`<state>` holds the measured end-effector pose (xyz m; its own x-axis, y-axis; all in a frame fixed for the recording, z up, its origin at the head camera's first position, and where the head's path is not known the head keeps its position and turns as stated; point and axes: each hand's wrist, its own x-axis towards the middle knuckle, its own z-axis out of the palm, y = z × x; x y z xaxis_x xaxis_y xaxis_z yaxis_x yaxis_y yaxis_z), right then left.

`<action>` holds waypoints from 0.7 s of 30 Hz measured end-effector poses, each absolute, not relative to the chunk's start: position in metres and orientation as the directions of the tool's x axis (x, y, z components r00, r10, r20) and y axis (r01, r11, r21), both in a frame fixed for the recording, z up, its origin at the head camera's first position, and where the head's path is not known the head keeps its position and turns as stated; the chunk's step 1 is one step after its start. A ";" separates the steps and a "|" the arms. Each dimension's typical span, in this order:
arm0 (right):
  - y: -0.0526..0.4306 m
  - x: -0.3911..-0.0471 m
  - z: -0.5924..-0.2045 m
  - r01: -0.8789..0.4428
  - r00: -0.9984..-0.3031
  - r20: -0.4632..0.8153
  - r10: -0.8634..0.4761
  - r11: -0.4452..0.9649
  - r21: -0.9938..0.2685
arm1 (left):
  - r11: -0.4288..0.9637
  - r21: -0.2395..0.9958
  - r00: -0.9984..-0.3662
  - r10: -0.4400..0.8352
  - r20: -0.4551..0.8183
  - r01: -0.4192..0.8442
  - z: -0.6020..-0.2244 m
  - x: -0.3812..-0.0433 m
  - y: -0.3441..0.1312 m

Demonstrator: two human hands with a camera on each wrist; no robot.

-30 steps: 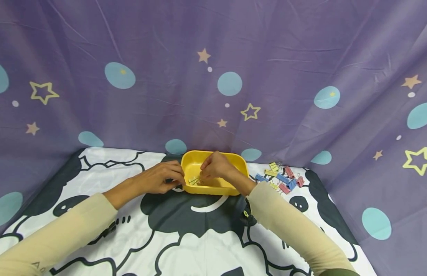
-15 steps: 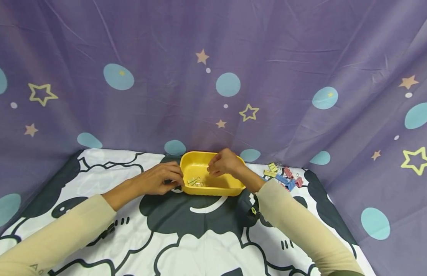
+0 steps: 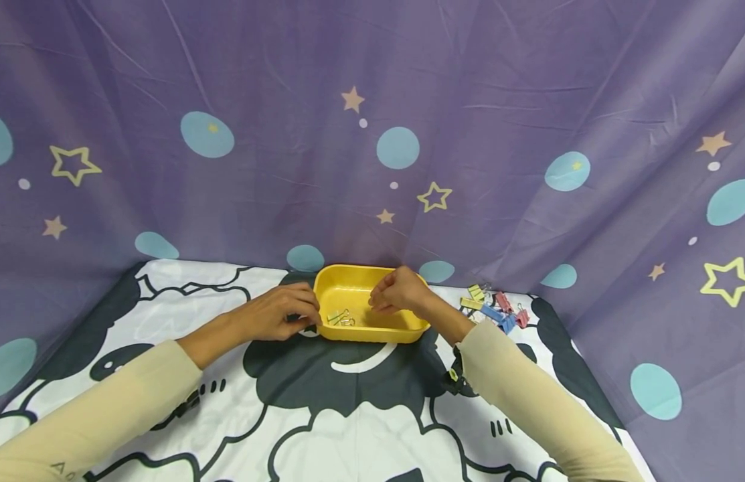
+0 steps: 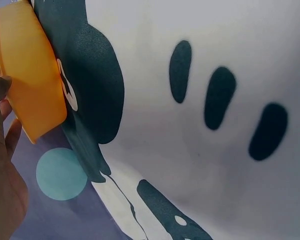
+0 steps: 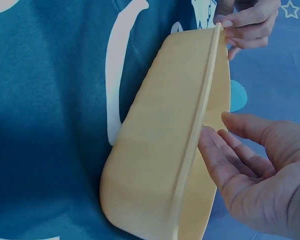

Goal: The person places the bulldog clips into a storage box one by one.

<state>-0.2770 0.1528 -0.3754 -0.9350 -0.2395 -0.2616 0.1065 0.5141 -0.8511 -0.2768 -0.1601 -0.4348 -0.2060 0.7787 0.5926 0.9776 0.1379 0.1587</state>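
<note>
Gripping the left rim of the yellow rectangular plastic tray (image 3: pixel 342 288), the left hand (image 3: pixel 286 312) seems to steady it, while the right hand (image 3: pixel 399 292) hovers over the tray's right half, thumb parted from bent fingers, nothing visible between. Pale-yellow wire-handled clips (image 3: pixel 339 317) lie in the near-left corner. Purple patterned fabric curtain (image 3: pixel 288 167) crowds the far edge; room opens upward, multicoloured metal binder clips (image 3: pixel 491 312) lying beyond the right edge.

On the left sleeve (image 3: pixel 116 405), near its lower edge and well apart from the cuff (image 3: pixel 184 355), 1 dark printed mark (image 3: pixel 58 466) looks like the capital letter "A". Just beside it stands a 2nd character (image 3: pixel 70 476), too unclear to be read.
</note>
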 end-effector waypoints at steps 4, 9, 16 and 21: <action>0.161 -0.277 -0.373 0.109 -0.935 -0.254 -0.248 0.483 -0.869 | 0.149 0.162 -0.217 0.781 0.585 0.975 -0.434 -0.276 -0.160; 0.171 -0.281 -0.369 0.122 -0.938 -0.249 -0.240 0.447 -0.886 | 0.163 0.172 -0.233 0.783 0.577 0.972 -0.433 -0.276 -0.160; 0.181 -0.282 -0.365 0.147 -0.936 -0.267 -0.230 0.432 -0.890 | 0.157 0.184 -0.235 0.788 0.569 0.970 -0.433 -0.276 -0.161; 0.188 -0.281 -0.362 0.151 -0.940 -0.271 -0.209 0.457 -0.877 | 0.152 0.186 -0.233 0.789 0.569 0.971 -0.433 -0.276 -0.160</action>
<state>-0.2812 0.1884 -0.3620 -0.9398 -0.2086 -0.2706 0.1511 0.4567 -0.8767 -0.2760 -0.1604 -0.4333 -0.2331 0.7887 0.5688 0.9706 0.1523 0.1865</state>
